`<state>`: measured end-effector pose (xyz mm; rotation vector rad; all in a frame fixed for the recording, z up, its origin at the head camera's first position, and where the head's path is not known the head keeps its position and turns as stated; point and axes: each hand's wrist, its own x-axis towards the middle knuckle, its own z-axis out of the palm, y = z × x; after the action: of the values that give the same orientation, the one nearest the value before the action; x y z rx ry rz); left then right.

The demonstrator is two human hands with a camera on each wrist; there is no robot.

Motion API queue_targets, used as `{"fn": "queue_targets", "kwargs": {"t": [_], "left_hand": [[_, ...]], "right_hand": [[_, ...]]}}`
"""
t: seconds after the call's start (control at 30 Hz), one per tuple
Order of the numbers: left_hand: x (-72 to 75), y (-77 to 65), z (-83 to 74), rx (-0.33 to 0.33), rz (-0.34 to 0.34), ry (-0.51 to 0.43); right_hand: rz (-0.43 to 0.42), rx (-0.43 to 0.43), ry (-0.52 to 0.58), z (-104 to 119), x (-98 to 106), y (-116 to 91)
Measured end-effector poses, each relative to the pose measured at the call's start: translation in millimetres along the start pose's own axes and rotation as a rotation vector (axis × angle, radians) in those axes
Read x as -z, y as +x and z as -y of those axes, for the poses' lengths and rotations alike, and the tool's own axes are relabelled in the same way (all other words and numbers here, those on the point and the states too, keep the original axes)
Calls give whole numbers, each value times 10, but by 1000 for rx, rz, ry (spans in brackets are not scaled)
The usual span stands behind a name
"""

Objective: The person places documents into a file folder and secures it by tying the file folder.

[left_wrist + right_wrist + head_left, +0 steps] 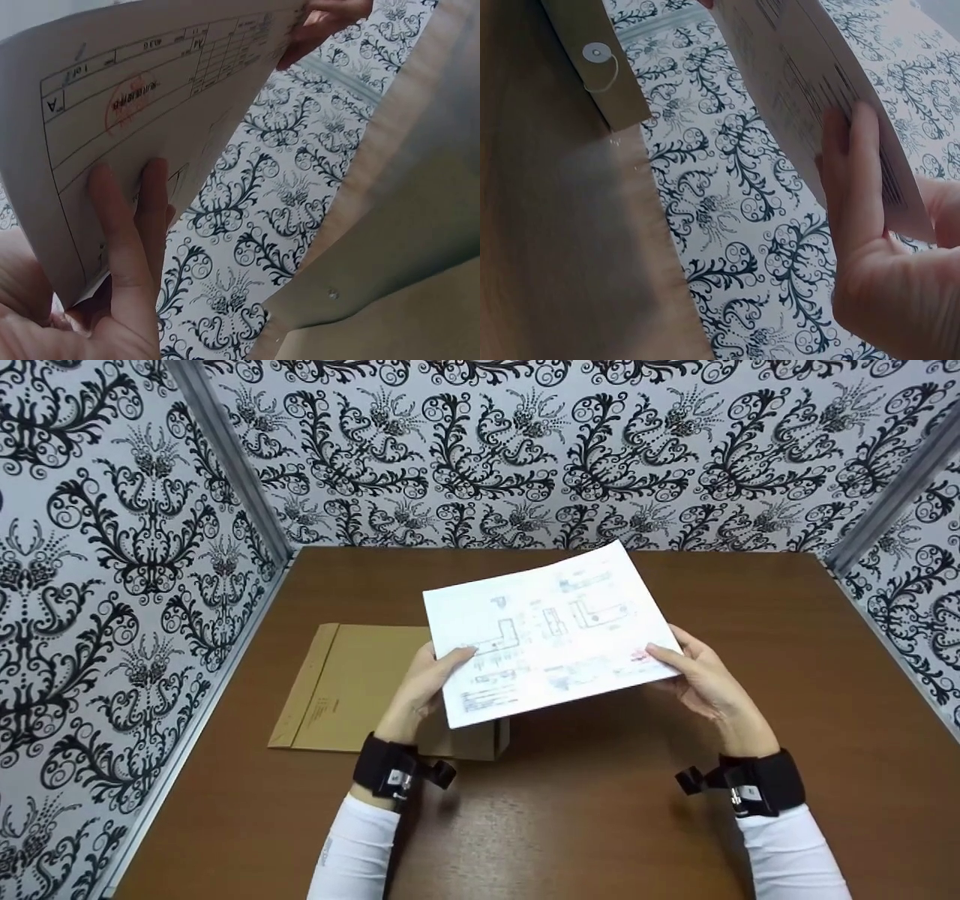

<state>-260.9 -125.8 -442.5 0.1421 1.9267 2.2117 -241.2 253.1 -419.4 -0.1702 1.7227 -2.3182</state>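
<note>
White paper sheets printed with line drawings and a red stamp are held up, tilted, above the table. My left hand pinches their left edge, thumb on top. At the lower right corner my right hand grips them the same way. In the left wrist view, the fingers lie against the printed underside of the paper. The right wrist view likewise has fingers behind the paper. Whether it is one sheet or a thin stack, I cannot tell.
A brown kraft document folder lies on the wooden table at the left, partly under the left hand and paper. In the right wrist view a white button with string shows on its edge. Patterned walls enclose the table.
</note>
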Motion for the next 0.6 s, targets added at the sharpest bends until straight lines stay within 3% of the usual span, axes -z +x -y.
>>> {"fn": "queue_targets", "kwargs": {"t": [0.17, 0.43, 0.6], "left_hand": [[70, 9, -13, 15, 17, 14], [150, 4, -24, 8, 115, -26], [159, -3, -29, 31, 169, -56]], "right_hand": [[65, -30, -60, 44, 51, -32], [144, -37, -2, 54, 127, -51], [161, -40, -28, 33, 128, -29]]}}
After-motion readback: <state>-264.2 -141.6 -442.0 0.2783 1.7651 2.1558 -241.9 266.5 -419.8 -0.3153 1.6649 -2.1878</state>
